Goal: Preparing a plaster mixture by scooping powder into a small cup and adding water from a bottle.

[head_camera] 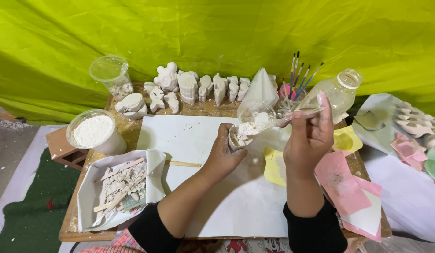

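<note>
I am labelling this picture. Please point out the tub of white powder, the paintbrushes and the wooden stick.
tub of white powder [93,130], head view, on the powder surface
paintbrushes [300,78], head view, on the handles
wooden stick [184,164], head view, mid-length

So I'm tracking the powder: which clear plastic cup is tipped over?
The clear cup held in the right hand, tilted over the left hand; the cup at back left stands upright.

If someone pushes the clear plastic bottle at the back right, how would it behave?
The clear plastic bottle looks thin-walled and nearly empty, so probably light and easily dented. It leans among the paintbrushes, so a push would likely tip it or make it roll.
</note>
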